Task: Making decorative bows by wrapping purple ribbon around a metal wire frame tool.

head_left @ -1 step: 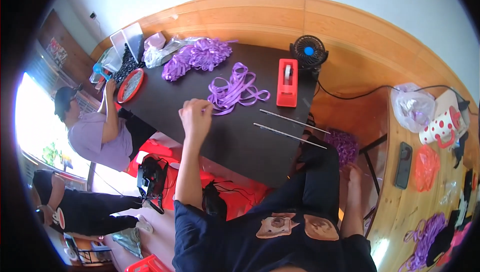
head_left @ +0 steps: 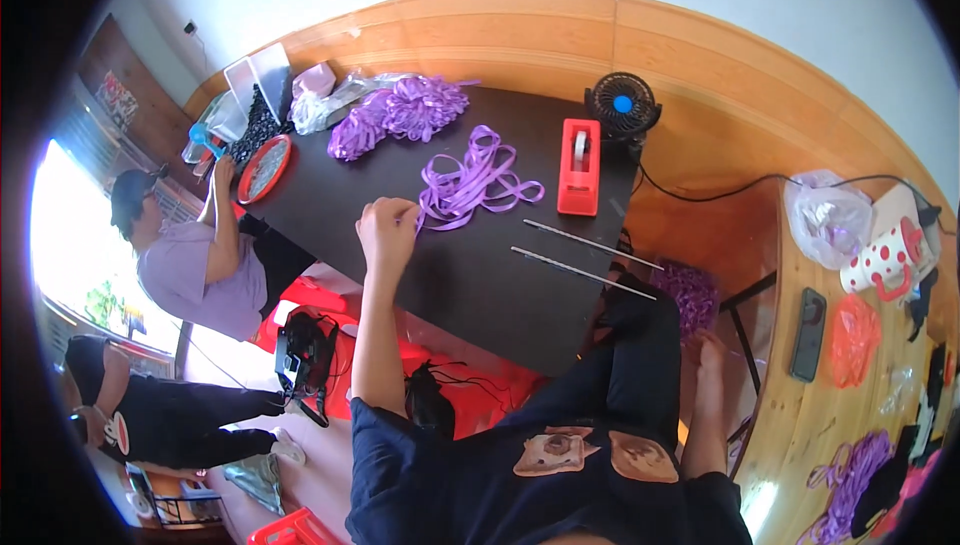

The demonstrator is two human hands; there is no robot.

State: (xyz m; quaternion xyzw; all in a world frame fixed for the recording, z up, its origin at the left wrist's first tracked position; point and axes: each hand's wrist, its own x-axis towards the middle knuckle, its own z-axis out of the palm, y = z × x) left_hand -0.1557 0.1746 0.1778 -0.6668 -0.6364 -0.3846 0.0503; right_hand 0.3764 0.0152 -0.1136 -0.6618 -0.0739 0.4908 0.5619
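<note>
My left hand (head_left: 387, 237) is closed in a pinch over the dark table, at the near left end of a loose purple ribbon (head_left: 462, 195) lying in loops. The ribbon's end runs into the fingertips. Low on the right, my right hand (head_left: 709, 355) hangs beside the table, next to a heap of purple ribbon (head_left: 690, 295) below table height. Its fingers are too small and partly hidden to show whether they grip anything. Two thin pale rods (head_left: 583, 273) lie nearly parallel across the table's right edge, reaching past it above my leg.
A red tape dispenser (head_left: 579, 170) and black fan (head_left: 622, 105) stand at the back right. Bundled purple ribbon (head_left: 400, 117) lies behind the loops. At left, a person (head_left: 205, 265) works by a red-rimmed tray (head_left: 265, 171). A wooden table (head_left: 775, 435) at right holds a phone (head_left: 807, 335) and a dotted cup (head_left: 880, 260).
</note>
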